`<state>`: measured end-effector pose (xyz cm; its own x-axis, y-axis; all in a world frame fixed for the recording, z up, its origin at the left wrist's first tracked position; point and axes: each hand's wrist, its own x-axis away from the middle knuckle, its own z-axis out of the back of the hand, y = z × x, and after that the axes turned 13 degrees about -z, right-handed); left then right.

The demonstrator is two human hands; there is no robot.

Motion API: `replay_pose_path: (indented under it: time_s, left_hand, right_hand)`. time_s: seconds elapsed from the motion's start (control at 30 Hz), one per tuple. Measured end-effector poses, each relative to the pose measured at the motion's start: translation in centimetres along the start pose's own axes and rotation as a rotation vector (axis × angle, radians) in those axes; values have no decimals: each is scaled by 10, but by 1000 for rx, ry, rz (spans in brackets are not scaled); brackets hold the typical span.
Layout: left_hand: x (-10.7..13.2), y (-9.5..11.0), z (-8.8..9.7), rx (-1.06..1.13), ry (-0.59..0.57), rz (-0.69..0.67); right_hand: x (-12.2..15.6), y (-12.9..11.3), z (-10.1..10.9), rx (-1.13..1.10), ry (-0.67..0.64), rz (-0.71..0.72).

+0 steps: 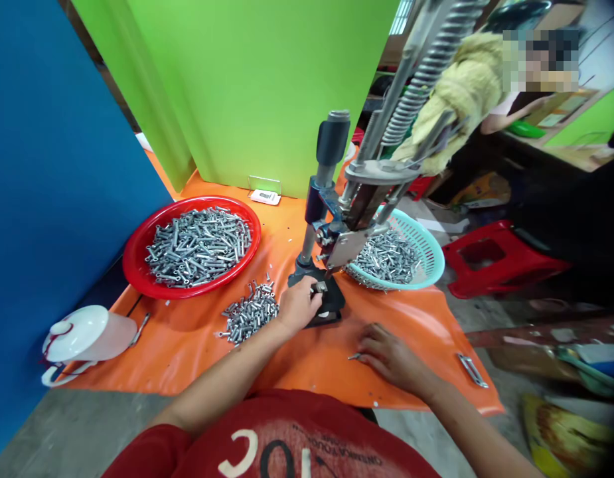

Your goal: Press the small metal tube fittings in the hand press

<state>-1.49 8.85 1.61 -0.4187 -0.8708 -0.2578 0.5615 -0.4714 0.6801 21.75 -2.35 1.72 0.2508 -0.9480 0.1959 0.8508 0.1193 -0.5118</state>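
Observation:
My left hand [299, 307] is at the base of a bench press [331, 192], its fingers curled at a small metal block [320, 287] under the ram. What lies inside those fingers is hidden. Lower right, my right hand [393, 355] rests just over the orange sheet, a small metal pin-like piece [355, 357] pinched at its fingertips. Beside my left forearm lies a loose heap of short metal parts [249, 312]. Longer eye-ended metal parts [202, 242] fill a red basin [132, 262]. More metal parts [389, 255] sit in a light-blue basket [433, 249] behind the press.
A white lidded jug [95, 335] stands at the table's left edge. A metal tool [472, 370] lies near the right edge. Blue [52, 166] and green panels [267, 86] bound the left and back. A red stool [500, 259] and another person [510, 113] are to the right.

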Motion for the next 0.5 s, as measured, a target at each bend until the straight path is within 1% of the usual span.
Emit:
replay_pose_path:
  time_s: [0.07, 0.1, 0.13, 0.2, 0.23, 0.27, 0.3, 0.37, 0.5]
  left_hand:
    - [6, 4, 3, 27, 31, -30]
    - [10, 6, 4, 52, 25, -81]
    - [15, 10, 5, 85, -3, -155]
    - [26, 17, 6, 153, -100, -312]
    - [31, 20, 5, 181, -144, -361]
    - [36, 23, 3, 206, -172, -380]
    - [39, 24, 1, 231, -181, -372]
    - [42, 25, -5, 297, -151, -301]
    - [42, 21, -15, 437, -69, -114]
  right_hand:
    - [-2, -1, -4, -73, 43, -51]
    - [-5, -4, -4, -110, 76, -79]
    - [-9, -8, -3, -144, 116, -101]
    - [-19, -20, 1, -206, 176, -103]
    - [-23, -27, 3, -236, 192, -87]
    - [-27, -34, 4, -267, 198, -71]
    - [-31, -40, 5, -302, 199, -61]
    - [-37, -48, 4, -428, 198, -78]
    - [-50, -51, -3, -863, 139, -201]
